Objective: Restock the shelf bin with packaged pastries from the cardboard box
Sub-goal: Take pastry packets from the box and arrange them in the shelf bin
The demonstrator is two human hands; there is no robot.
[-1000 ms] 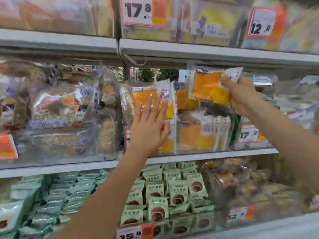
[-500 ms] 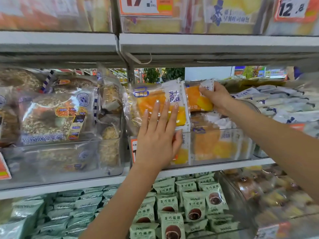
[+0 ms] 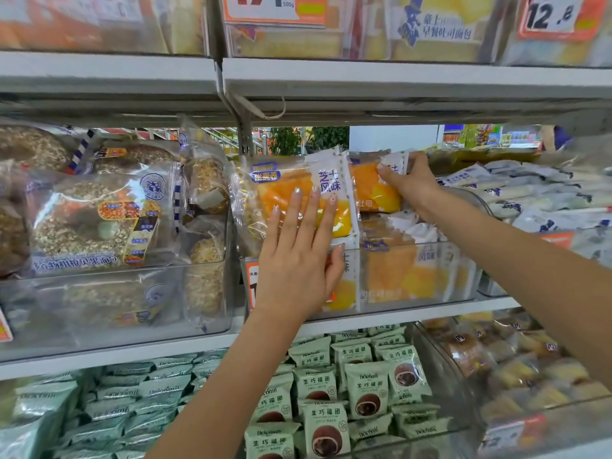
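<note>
The orange-and-white packaged pastry (image 3: 374,185) in the right hand (image 3: 412,185) now sits lower and further back than a second ago: then it was held up in front of the shelf edge at upper right, now it is down among the packets at the top of the clear plastic shelf bin (image 3: 414,276), just right of centre. The view has also moved closer and tilted, so the price tags at the top edge are cut off.

The bin's clear front wall rises only part way, leaving an open gap between its rim and the grey shelf (image 3: 397,77) above; both hands work in that gap. To the left a second clear bin of oat-topped bread bags (image 3: 99,223) stands just beside it, and white-and-blue packets (image 3: 530,197) are piled on the right.

The left hand (image 3: 298,256) lies flat, fingers (image 3: 309,220) straight and slightly spread, pressing a front orange pastry packet (image 3: 291,190) upright against the stack, its thumb at the bin's rim. The right arm reaches in from the lower right, wrist bent, its fingers and thumb clamped on the packet's white end. Green packets (image 3: 364,385) fill the lower shelf.
</note>
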